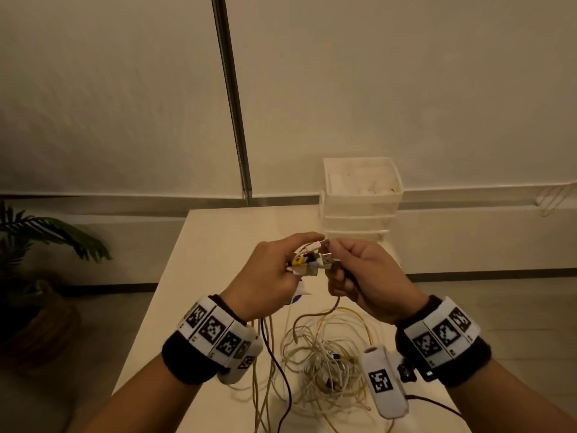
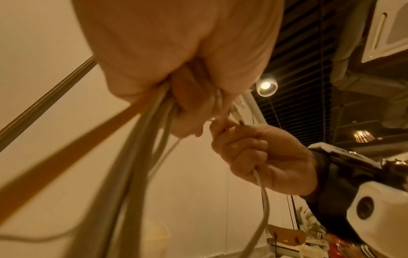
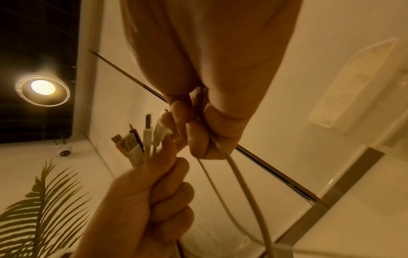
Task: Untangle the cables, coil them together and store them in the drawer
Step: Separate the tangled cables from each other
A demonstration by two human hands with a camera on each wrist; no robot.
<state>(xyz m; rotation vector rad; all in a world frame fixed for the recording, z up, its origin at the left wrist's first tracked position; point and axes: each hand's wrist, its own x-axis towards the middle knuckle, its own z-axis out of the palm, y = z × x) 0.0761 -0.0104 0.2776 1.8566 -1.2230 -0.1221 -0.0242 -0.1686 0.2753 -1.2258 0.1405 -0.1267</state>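
Several cable ends (image 1: 312, 260) are bunched in the left hand (image 1: 265, 276), whose fingers are clenched round them above the middle of the surface (image 1: 218, 245). The right hand (image 1: 371, 276), just beside it, grasps a single cable (image 3: 234, 167) near its plug. Below both hands the cables hang to a tangled heap (image 1: 324, 364) on the near part of the surface. A white drawer unit (image 1: 359, 201) stands at the far right edge.
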